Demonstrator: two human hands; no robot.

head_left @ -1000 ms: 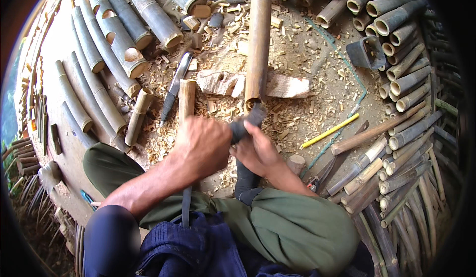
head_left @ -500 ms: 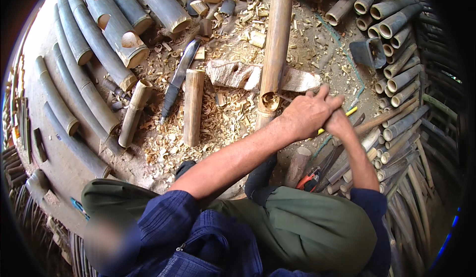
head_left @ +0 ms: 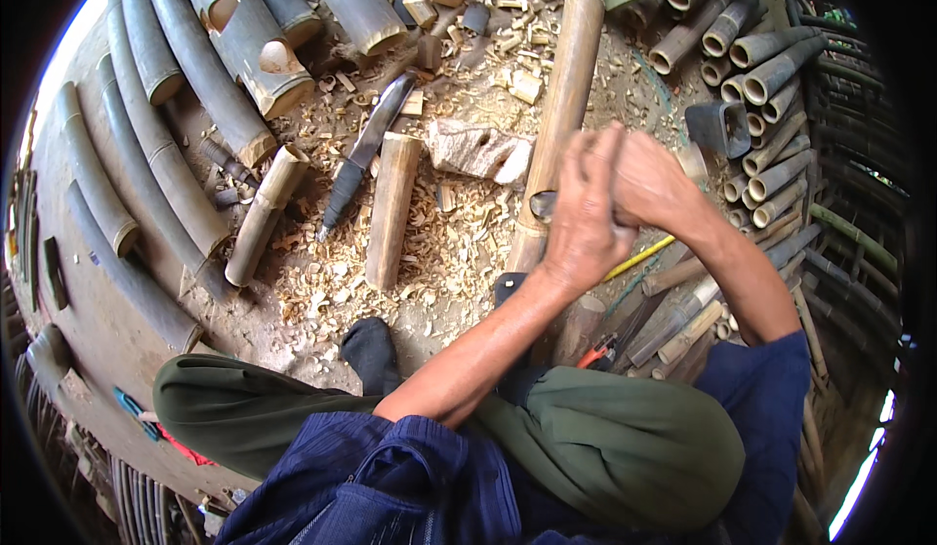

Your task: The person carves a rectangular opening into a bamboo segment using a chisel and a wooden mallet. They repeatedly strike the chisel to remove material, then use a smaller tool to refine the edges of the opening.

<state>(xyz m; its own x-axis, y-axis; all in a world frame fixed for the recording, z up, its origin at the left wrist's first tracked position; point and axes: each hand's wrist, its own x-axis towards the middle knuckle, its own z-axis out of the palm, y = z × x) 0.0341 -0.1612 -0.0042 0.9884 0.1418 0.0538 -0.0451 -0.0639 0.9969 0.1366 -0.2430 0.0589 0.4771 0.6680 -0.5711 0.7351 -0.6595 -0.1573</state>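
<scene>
A long bamboo tube [head_left: 566, 77] lies tilted away from me across a pale, rough wooden block [head_left: 478, 151]. My left hand [head_left: 583, 218] is closed beside the tube's near part, where a hole is cut. A dark grey, rounded metal tip [head_left: 543, 203] shows at that hole, against my left fingers; the rest of it is hidden. Pressed against the left hand from the right is my right hand [head_left: 652, 179], also closed, its grip blurred and partly covered. To the left lie a short bamboo piece [head_left: 395, 211] and a big knife [head_left: 369, 145] with a black-wrapped handle.
Wood shavings [head_left: 444, 242] cover the ground. Dark bamboo tubes [head_left: 210, 77], some with cut holes, lie at the left. Stacked bamboo tubes [head_left: 771, 174] and a dark square container [head_left: 717, 128] stand at the right. Red-handled pliers [head_left: 595, 352] lie near my knee.
My hands have drawn closer together over the tube's hole, the right one now higher and beside the left. The tube leans more, and the view has shifted slightly.
</scene>
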